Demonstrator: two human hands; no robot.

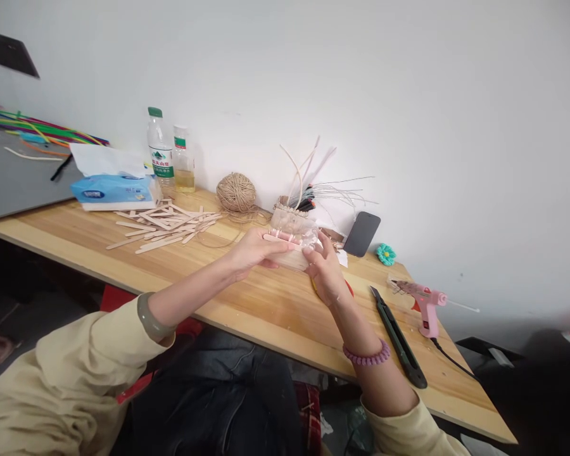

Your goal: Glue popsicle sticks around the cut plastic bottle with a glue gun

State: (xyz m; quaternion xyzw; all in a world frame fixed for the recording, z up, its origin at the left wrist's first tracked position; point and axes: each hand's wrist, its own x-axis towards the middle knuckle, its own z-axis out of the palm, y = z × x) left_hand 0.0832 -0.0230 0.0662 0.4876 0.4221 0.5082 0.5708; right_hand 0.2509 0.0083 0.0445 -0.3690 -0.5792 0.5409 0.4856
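Above the table, both my hands hold a small craft-stick structure (292, 258) of pale flat sticks with whitish streaks along its top. My left hand (254, 254) grips its left end, thumb laid along the upper stick. At the right end, the fingers of my right hand (325, 269) are closed on the structure, the thumb near its top. Part of it is hidden by my fingers. Just behind stands a light-coloured holder (289, 218) with pens, wires and pipe cleaners in it. A roll of tape, mostly covered, lies under my right hand.
Loose craft sticks (171, 221) are piled on the left, by a tissue pack (116, 190) and two bottles. A twine ball (236, 192) sits at the back. On the right are a phone (362, 234), a utility knife (399, 342) and a pink glue gun (426, 307) with its cord.
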